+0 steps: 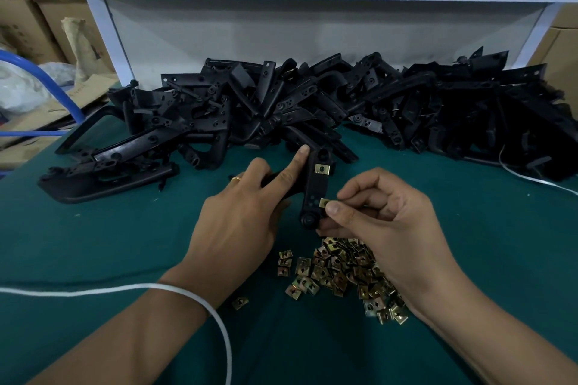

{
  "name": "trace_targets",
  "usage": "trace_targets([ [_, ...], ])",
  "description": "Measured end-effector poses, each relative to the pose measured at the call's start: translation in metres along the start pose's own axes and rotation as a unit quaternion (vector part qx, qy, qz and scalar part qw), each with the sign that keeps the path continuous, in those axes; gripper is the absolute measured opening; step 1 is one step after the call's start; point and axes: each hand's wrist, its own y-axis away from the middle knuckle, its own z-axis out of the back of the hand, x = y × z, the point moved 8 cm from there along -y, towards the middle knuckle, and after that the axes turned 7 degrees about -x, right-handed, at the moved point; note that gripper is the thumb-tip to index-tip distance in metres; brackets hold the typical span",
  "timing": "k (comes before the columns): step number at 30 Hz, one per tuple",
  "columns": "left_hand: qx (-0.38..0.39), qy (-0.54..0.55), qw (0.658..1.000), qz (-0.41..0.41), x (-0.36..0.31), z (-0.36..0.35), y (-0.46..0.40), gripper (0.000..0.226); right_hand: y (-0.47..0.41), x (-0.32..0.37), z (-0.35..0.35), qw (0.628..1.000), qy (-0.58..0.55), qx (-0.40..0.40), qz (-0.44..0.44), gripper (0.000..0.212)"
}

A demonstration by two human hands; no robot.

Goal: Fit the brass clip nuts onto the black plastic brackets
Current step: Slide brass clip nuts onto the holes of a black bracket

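A black bracket (314,187) stands off the green table (93,244) between both hands, with one brass nut (322,169) already clipped near its far end. The left hand (244,219) grips the bracket, forefinger straight along it, while the right hand (384,212) pinches a second nut (323,202) against its near edge. Loose nuts (341,272) lie heaped just below the right hand, and a bracket pile (312,103) stretches across the table behind.

A heap of black brackets (312,103) is blocking the whole far side of the green table (93,244). Loose brass nuts (341,272) are crowding the near middle, under the right hand (384,216). A white cord (200,300) is crossing the near left, leaving bare cloth lying open beyond it.
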Motion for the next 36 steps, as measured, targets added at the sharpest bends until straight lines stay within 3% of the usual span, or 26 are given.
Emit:
trace_targets([
  [14, 0.021, 0.013, 0.999, -0.032, -0.011, -0.004, 0.003, 0.081, 0.002, 0.002, -0.002, 0.999, 0.001, 0.018, -0.027, 0.019],
  [19, 0.047, 0.091, 0.989, -0.111, -0.021, -0.004, 0.007, 0.084, 0.005, 0.003, -0.011, 0.988, -0.024, 0.123, -0.085, 0.050],
  [22, 0.039, 0.129, 0.981, -0.139, -0.025, 0.000, 0.007, 0.078, 0.006, 0.000, -0.013, 0.985, -0.009, 0.137, -0.106, 0.057],
  [26, 0.007, 0.175, 0.976, -0.129, -0.029, 0.003, 0.007, 0.068, 0.006, 0.002, -0.016, 0.988, -0.036, 0.119, -0.094, 0.046],
  [30, -0.043, 0.117, 0.992, -0.027, -0.009, 0.009, -0.001, 0.072, 0.001, 0.005, -0.015, 0.995, -0.022, 0.087, -0.046, 0.014],
  [33, -0.059, 0.064, 0.996, 0.005, -0.006, 0.009, -0.004, 0.077, -0.001, 0.000, -0.013, 0.997, 0.010, 0.071, -0.031, 0.019],
  [36, -0.040, 0.081, 0.996, 0.017, 0.001, 0.007, -0.001, 0.080, -0.002, -0.002, -0.010, 0.997, 0.039, 0.057, -0.018, 0.016],
])
